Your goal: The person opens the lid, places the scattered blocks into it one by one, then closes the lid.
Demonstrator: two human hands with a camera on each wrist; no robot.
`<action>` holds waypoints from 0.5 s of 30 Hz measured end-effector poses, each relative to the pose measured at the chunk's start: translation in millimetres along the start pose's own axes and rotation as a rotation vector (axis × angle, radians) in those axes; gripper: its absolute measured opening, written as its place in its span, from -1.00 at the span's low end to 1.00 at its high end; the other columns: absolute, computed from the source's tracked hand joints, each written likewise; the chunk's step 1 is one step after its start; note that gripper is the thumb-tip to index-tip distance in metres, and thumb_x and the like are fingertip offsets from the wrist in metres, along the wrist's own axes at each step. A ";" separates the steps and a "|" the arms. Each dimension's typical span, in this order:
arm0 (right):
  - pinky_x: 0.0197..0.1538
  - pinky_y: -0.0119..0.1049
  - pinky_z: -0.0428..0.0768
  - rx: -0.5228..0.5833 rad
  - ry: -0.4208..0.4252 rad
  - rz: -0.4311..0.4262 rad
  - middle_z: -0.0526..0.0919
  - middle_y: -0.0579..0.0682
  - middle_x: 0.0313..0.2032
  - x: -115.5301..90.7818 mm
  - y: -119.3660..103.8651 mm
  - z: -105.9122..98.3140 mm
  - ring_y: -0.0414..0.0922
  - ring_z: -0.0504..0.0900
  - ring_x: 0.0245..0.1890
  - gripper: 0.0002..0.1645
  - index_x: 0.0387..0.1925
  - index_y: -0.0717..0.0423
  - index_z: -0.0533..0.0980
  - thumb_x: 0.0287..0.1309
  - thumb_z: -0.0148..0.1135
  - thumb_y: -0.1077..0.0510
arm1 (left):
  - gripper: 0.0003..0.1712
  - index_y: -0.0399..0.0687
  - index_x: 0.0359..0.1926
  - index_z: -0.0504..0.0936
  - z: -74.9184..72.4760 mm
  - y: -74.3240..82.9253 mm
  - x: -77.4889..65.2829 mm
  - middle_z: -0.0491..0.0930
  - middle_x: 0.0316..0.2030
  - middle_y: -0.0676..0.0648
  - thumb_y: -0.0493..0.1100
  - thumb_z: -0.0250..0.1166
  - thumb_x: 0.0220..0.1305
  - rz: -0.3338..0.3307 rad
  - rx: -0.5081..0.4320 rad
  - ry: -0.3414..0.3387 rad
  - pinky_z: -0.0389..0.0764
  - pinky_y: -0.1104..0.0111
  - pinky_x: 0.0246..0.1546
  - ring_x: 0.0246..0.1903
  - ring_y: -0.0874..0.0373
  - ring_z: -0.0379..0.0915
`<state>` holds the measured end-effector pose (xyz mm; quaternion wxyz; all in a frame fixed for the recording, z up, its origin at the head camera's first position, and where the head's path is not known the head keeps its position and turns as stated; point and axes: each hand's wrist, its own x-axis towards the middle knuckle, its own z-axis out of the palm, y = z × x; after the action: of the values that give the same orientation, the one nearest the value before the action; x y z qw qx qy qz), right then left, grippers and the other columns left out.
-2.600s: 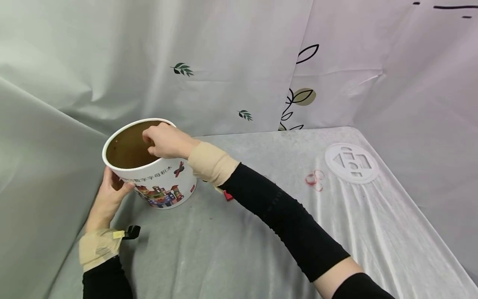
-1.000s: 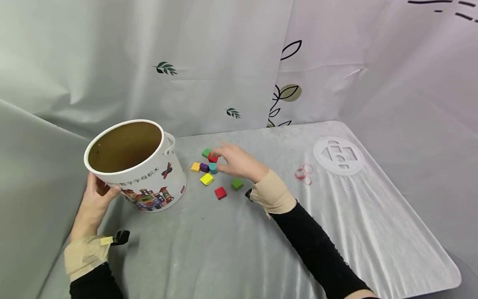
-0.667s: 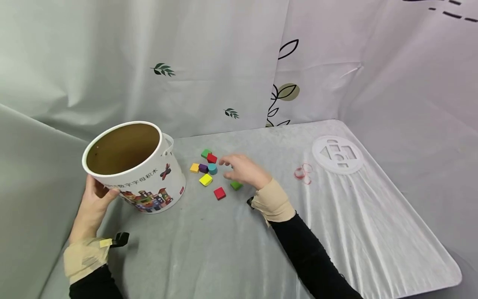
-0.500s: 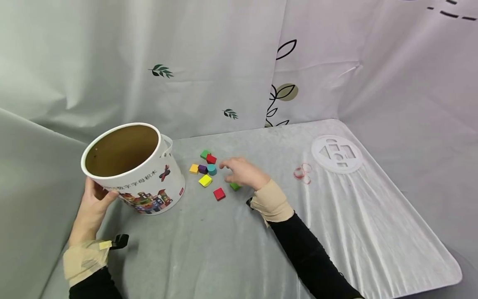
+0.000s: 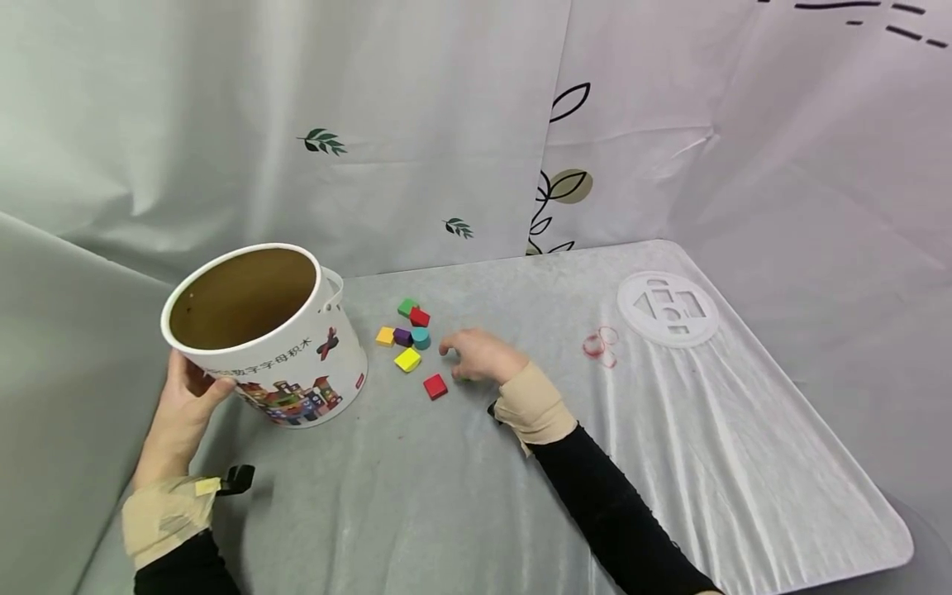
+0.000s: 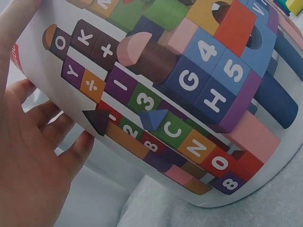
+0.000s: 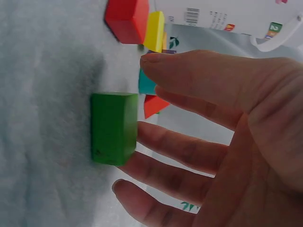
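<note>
A white bucket (image 5: 297,364) with printed building blocks on its wall stands tilted at the left. My left hand (image 5: 178,413) holds its lower left side, thumb at the front and fingers around the back; the left wrist view shows this hand (image 6: 42,156) against the wall. My right hand (image 5: 483,355) hovers low over the table, thumb and fingers apart. In the right wrist view a green block (image 7: 113,127) stands close to the fingertips; the head view hides it behind the hand. Left of that hand lie a red block (image 5: 435,387) and a teal cylinder (image 5: 420,338).
Beyond lie a yellow block (image 5: 407,359), a purple block (image 5: 402,337), an orange block (image 5: 384,336), another red block (image 5: 420,317) and a green one (image 5: 407,307). Red rings (image 5: 595,345) and a white board with shaped cutouts (image 5: 667,309) lie at the right.
My right hand has come out of the bucket's mouth, crossed to the right past the blocks and lowered over the nearer green block. My left hand stays on the bucket.
</note>
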<state>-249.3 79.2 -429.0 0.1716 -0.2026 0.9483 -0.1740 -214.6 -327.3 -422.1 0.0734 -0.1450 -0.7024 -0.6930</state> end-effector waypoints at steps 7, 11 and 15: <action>0.04 -0.20 0.47 -0.035 -0.013 -0.001 0.55 0.01 0.12 2.1 -0.1 3.6 -0.08 0.45 0.09 -0.57 0.12 0.06 0.55 0.20 0.33 0.19 | -0.04 0.12 0.51 0.01 -0.5 0.8 -0.5 0.29 0.16 -0.12 -0.49 0.23 0.24 -0.005 0.016 0.003 0.42 0.52 -0.07 0.07 0.13 0.30; 0.02 -0.22 0.47 -0.076 -0.014 -0.011 0.57 -0.01 0.06 3.1 1.4 4.5 -0.08 0.46 0.05 -0.60 0.06 0.09 0.56 0.15 0.33 0.25 | -0.04 0.12 0.52 0.01 0.3 1.1 0.0 0.25 0.18 -0.16 -0.49 0.23 0.24 0.001 0.015 0.003 0.38 0.51 -0.03 0.09 0.13 0.28; -0.03 -0.25 0.48 -0.101 -0.019 -0.006 0.60 -0.02 -0.05 3.7 2.8 5.5 -0.10 0.47 -0.06 -0.69 -0.04 0.11 0.58 0.14 0.33 0.26 | -0.05 0.10 0.51 0.00 1.2 1.1 -0.3 0.23 0.19 -0.18 -0.49 0.22 0.23 0.006 0.011 0.004 0.36 0.51 -0.02 0.10 0.12 0.27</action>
<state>-251.2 78.5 -435.9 0.1695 -0.2156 0.9536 -0.1245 -213.9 -326.1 -421.1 0.0774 -0.1454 -0.7057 -0.6891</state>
